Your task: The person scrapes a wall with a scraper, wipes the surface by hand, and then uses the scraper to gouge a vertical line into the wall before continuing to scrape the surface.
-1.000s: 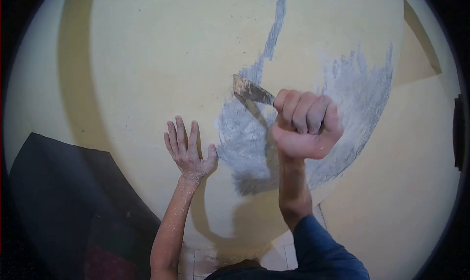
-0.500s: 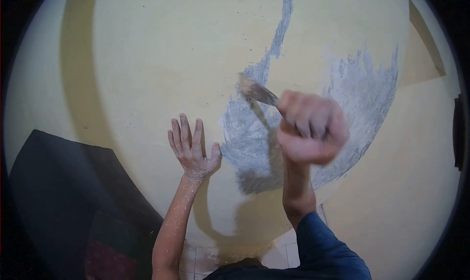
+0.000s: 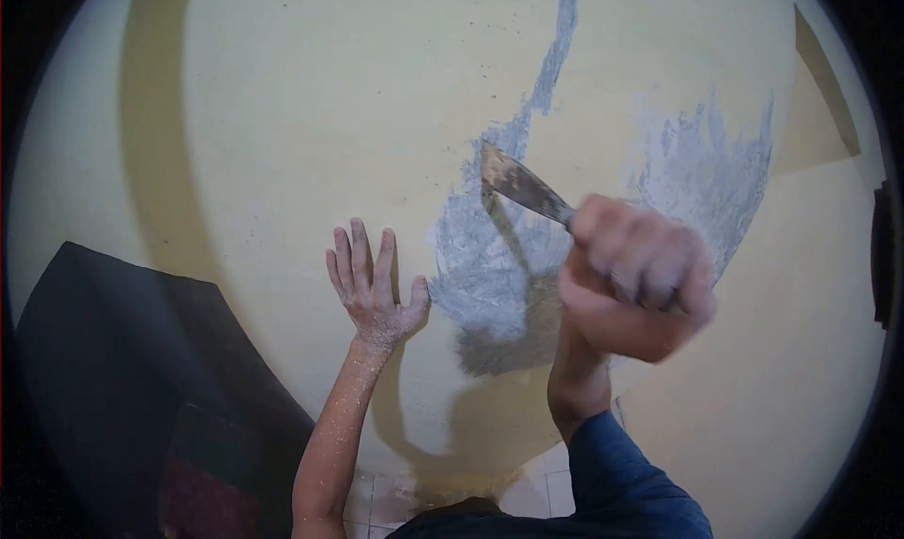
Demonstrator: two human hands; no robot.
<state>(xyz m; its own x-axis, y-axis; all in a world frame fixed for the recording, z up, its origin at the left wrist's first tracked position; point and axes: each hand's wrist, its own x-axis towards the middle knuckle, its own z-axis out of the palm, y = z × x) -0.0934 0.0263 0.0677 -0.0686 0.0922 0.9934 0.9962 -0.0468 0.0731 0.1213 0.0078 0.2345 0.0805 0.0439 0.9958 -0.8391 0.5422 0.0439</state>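
Observation:
My right hand (image 3: 640, 275) is wrapped round the handle of a metal scraper (image 3: 529, 189), whose smeared blade points up and left at the top of a grey scraped patch (image 3: 485, 266) on the yellow wall (image 3: 301, 134). Whether the blade touches the surface I cannot tell. Left of that patch, my left hand (image 3: 377, 289) lies flat on the wall with its fingers spread, holding nothing. Whitish dust covers its wrist and forearm.
A second grey patch (image 3: 711, 167) spreads to the right, and a narrow grey strip (image 3: 557, 49) runs upward. At the lower left is a dark panel (image 3: 122, 351). Floor tiles (image 3: 560, 492) show at the bottom, and a dark object (image 3: 882, 257) stands at the far right edge.
My right hand has moved right and slightly down with the scraper, whose blade has shifted a little to the right. My left hand remains on the wall.

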